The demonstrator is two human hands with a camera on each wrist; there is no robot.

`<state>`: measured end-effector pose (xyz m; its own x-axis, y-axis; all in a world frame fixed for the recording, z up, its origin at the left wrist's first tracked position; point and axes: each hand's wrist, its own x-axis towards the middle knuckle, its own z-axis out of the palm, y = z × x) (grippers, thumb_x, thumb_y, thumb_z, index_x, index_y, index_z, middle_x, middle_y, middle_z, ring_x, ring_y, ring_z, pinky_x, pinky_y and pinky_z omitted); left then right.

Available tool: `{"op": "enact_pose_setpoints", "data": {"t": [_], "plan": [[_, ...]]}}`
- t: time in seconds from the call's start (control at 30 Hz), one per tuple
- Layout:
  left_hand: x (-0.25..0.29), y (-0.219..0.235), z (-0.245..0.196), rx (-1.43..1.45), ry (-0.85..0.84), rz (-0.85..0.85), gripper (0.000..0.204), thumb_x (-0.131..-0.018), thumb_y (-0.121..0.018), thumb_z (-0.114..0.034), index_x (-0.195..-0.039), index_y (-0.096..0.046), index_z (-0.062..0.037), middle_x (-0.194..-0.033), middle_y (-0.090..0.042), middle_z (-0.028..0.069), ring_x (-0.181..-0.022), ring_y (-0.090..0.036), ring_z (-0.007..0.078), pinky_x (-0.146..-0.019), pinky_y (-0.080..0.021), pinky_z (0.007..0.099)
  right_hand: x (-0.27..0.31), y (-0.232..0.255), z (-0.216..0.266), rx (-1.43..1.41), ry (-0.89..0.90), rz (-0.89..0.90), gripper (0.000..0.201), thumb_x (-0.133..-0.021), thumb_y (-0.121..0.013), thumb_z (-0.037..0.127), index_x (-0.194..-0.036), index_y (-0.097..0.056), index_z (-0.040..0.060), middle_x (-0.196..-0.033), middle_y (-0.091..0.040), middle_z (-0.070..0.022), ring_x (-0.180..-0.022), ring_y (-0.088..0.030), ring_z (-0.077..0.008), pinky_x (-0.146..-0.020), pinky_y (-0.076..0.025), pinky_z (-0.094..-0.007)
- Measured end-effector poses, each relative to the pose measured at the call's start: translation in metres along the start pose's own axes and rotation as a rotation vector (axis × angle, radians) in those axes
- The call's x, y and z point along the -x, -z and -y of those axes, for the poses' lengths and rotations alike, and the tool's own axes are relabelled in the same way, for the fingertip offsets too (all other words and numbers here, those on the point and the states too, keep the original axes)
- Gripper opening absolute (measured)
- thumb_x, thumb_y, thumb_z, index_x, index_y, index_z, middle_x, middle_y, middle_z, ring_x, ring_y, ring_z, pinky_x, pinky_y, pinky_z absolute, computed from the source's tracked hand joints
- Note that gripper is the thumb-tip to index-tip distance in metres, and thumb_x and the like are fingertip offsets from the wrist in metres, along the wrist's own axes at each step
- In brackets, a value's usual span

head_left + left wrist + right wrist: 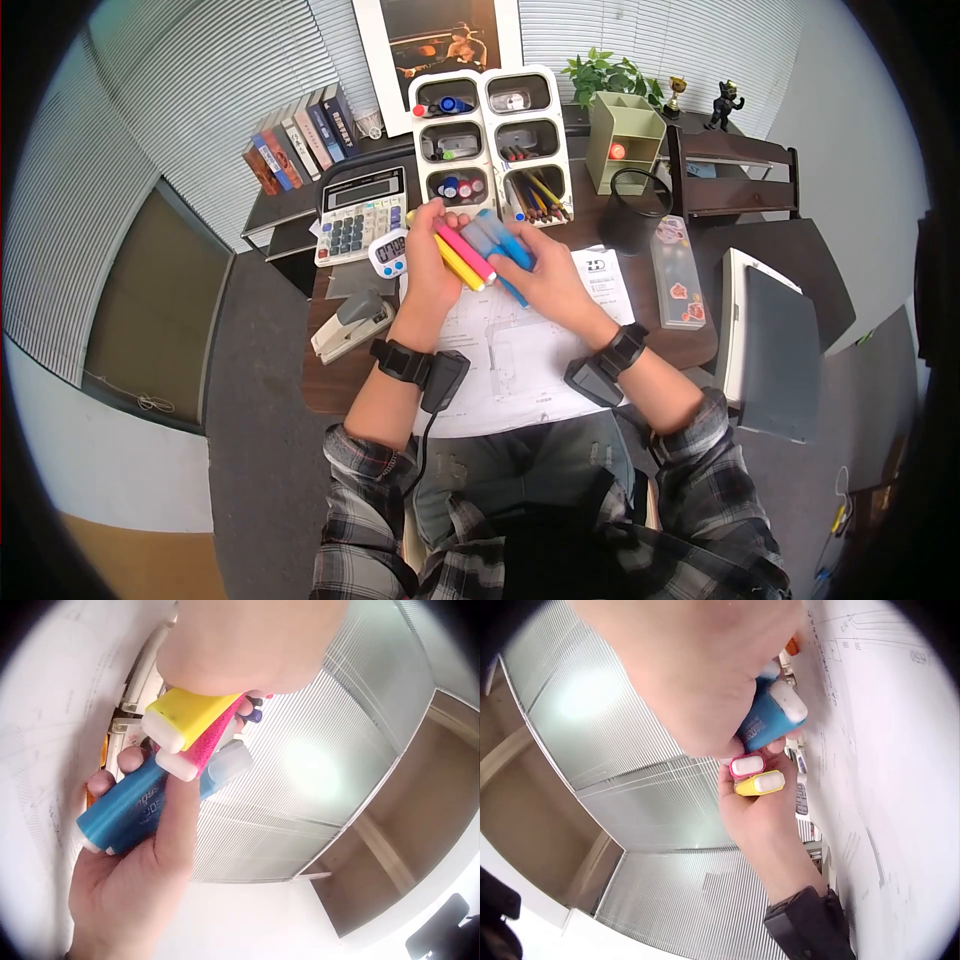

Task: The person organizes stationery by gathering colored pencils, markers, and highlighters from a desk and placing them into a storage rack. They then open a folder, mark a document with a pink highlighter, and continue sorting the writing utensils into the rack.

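Above the printed sheets [470, 350], the left hand [432, 262] grips a yellow highlighter [459, 264] and a pink highlighter [464, 249] side by side. The right hand [550, 280] pinches blue highlighters [512, 250] with thumb and fingers, close against the pink one. In the left wrist view, the right hand [142, 877] holds two blue bodies [127, 810], one with a clear cap. White ends of the pink [748, 766] and yellow [769, 782] highlighters face the right wrist camera, beside the left hand [761, 821]. Fingers partly hide the far ends.
Behind the hands stands a white organizer [492, 150] with pens and pencils in its compartments. On the left are a calculator [362, 215], a timer [389, 254] and a stapler [353, 327]. A black mesh cup [627, 225] and a pencil case [679, 275] stand on the right.
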<state>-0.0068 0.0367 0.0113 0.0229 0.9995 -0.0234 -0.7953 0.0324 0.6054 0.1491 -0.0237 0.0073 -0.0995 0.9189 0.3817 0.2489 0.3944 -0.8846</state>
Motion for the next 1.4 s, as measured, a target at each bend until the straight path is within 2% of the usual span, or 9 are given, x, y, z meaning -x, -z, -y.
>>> {"op": "enact_pose_setpoints", "data": {"t": [0.03,0.13,0.37,0.43,0.53,0.67,0.77,0.83,1.4], "plan": [[-0.001,0.0,0.0,0.0,0.003,-0.008,0.018,-0.092,-0.063,-0.02,-0.081,-0.053,-0.0109,-0.072,-0.053,0.0019,-0.078,-0.057,0.0184,-0.078,-0.05,0.0332,0.0,0.0,0.001,0.071,0.072,-0.034,0.035,-0.09,-0.069,0.02,-0.116,-0.06,-0.0017,-0.076,-0.066,-0.0156,-0.063,-0.062,-0.0213,-0.062,-0.049,-0.0341],[0.0,-0.001,0.002,-0.075,-0.045,-0.065,0.017,-0.093,-0.062,-0.02,-0.081,-0.054,-0.0115,-0.072,-0.054,0.0014,-0.077,-0.057,0.0177,-0.075,-0.05,0.0325,0.001,0.001,0.0,0.077,0.027,-0.021,0.036,-0.091,-0.068,0.022,-0.116,-0.059,-0.0016,-0.079,-0.066,-0.0189,-0.065,-0.062,-0.0269,-0.064,-0.049,-0.0357],[0.003,0.001,0.003,-0.21,0.001,-0.046,0.021,-0.094,-0.065,-0.029,-0.085,-0.055,-0.0136,-0.073,-0.056,0.0003,-0.065,-0.055,0.0148,-0.061,-0.048,0.0296,0.0,-0.001,-0.006,0.062,0.078,-0.063,0.036,-0.094,-0.065,0.024,-0.118,-0.057,-0.0008,-0.083,-0.065,-0.0204,-0.068,-0.062,-0.0282,-0.065,-0.049,-0.0366],[0.007,-0.003,0.003,-0.212,0.12,0.033,0.025,-0.094,-0.066,-0.038,-0.09,-0.057,-0.0148,-0.075,-0.058,0.0001,-0.061,-0.054,0.0127,-0.055,-0.048,0.0281,-0.001,0.0,-0.008,0.017,0.053,-0.047,0.035,-0.096,-0.063,0.024,-0.12,-0.056,-0.0002,-0.083,-0.065,-0.0189,-0.069,-0.063,-0.0262,-0.065,-0.049,-0.0359],[0.009,-0.006,0.007,-0.336,0.112,0.187,0.028,-0.093,-0.067,-0.042,-0.096,-0.06,-0.0154,-0.076,-0.059,-0.0005,-0.06,-0.054,0.011,-0.051,-0.049,0.0274,-0.002,0.0,-0.008,-0.043,0.018,-0.043,0.031,-0.098,-0.06,0.024,-0.116,-0.057,-0.0003,-0.079,-0.065,-0.0158,-0.067,-0.064,-0.0228,-0.063,-0.049,-0.0346],[0.012,-0.007,0.007,-0.398,0.111,0.216,0.027,-0.094,-0.066,-0.039,-0.1,-0.061,-0.0138,-0.076,-0.058,-0.0015,-0.061,-0.054,0.011,-0.05,-0.051,0.0284,0.0,0.001,0.002,-0.147,-0.068,-0.037,0.027,-0.1,-0.057,0.024,-0.111,-0.057,-0.0005,-0.076,-0.067,-0.0117,-0.064,-0.063,-0.0181,-0.061,-0.049,-0.0319],[0.015,-0.009,0.005,-0.41,0.117,0.235,0.025,-0.094,-0.066,-0.036,-0.102,-0.061,-0.0128,-0.079,-0.058,-0.0024,-0.064,-0.054,0.0094,-0.053,-0.049,0.0262,-0.002,0.002,-0.002,-0.025,-0.054,-0.031,0.025,-0.101,-0.056,0.023,-0.108,-0.057,-0.0008,-0.076,-0.069,-0.0093,-0.061,-0.063,-0.0146,-0.057,-0.049,-0.0296],[0.015,-0.009,0.007,-0.445,0.093,0.295,0.022,-0.094,-0.067,-0.032,-0.103,-0.06,-0.0122,-0.081,-0.058,-0.0028,-0.067,-0.054,0.0075,-0.058,-0.047,0.0236,-0.001,0.001,0.002,-0.164,-0.062,-0.066,0.024,-0.101,-0.055,0.022,-0.108,-0.057,-0.0007,-0.076,-0.07,-0.0092,-0.061,-0.064,-0.0139,-0.055,-0.049,-0.0289],[0.01,-0.001,0.009,-0.349,0.09,0.142,0.024,-0.093,-0.068,-0.029,-0.106,-0.062,-0.0098,-0.084,-0.061,-0.0001,-0.069,-0.056,0.0096,-0.062,-0.048,0.0259,-0.003,0.001,-0.013,-0.116,-0.104,-0.053,0.036,-0.103,-0.05,0.035,-0.108,-0.059,-0.0004,-0.076,-0.066,-0.0137,-0.064,-0.062,-0.0178,-0.061,-0.049,-0.0327]]}}
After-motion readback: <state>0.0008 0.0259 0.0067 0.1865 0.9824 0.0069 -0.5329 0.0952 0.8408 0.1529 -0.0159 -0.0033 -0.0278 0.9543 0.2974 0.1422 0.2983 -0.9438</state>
